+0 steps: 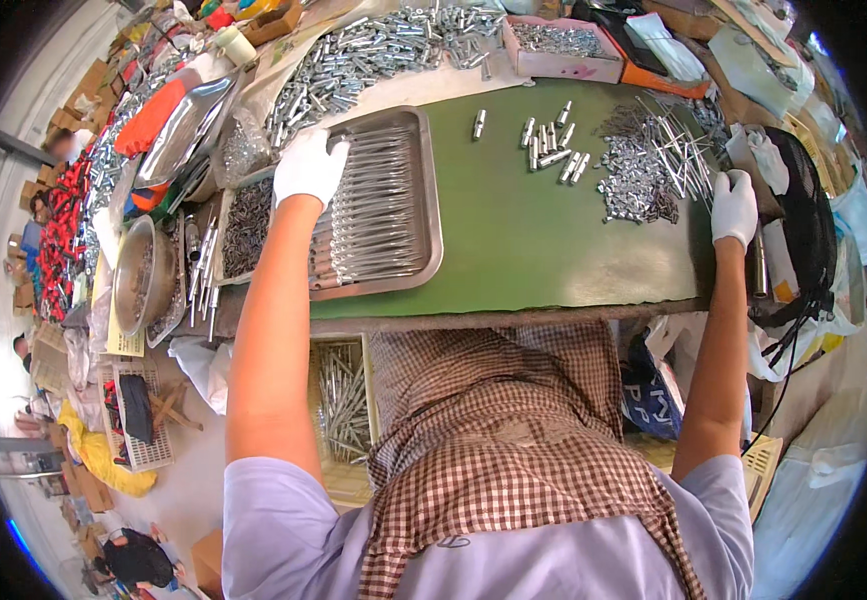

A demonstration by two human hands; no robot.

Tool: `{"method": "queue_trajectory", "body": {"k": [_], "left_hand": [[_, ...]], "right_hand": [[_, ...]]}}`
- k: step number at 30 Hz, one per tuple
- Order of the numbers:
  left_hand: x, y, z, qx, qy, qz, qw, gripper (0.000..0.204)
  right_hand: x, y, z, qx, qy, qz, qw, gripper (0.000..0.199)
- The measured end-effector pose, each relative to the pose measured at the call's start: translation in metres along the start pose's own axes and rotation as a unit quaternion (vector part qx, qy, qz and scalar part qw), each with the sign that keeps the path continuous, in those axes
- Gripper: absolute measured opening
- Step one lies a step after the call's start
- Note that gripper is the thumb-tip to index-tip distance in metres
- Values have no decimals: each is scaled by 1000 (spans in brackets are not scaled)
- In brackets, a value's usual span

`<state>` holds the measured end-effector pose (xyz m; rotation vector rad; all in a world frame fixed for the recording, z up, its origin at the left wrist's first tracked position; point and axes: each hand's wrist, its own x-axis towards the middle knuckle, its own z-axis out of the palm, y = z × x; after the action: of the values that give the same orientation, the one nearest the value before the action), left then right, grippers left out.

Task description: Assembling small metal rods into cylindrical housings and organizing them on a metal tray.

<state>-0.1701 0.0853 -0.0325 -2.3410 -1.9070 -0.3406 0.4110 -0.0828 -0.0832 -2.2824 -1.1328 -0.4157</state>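
My left hand [310,170], in a white glove, lies over the upper left edge of a steel tray [433,200], its thumb spread from the fingers. Slender metal rods [378,200] lie side by side in rows inside that tray. At the right edge of the green work surface [513,240], my right hand [734,208], also gloved, has its fingers curled together beside a loose heap of thin metal pins [683,155]; what they hold, if anything, is hidden. Small silvery metal parts [628,180] are piled left of the pins. Several short metal cylinders [548,145] stand or lie farther left.
Heaped metal sleeves [353,65] and a pink-edged box [563,50] of small parts fill the far side. Dark screws [248,225] sit in a container left of the tray, near a round metal bowl [143,275]. A black mesh bag [808,210] hangs at the right.
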Motion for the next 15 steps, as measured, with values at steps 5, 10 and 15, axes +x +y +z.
{"method": "queue_trajectory", "body": {"k": [5,10,15], "left_hand": [[2,-8,-1,-61,-9,3,998,52],[1,-3,-12,-113,-17,-36,993,57],[-9,-5,-1,14,-48,4,999,55]], "right_hand": [[-9,-5,-26,162,87,68,981,30],[-38,-2,-70,353,112,55,927,19],[-86,-30,-106,484,18,91,870,11]]}}
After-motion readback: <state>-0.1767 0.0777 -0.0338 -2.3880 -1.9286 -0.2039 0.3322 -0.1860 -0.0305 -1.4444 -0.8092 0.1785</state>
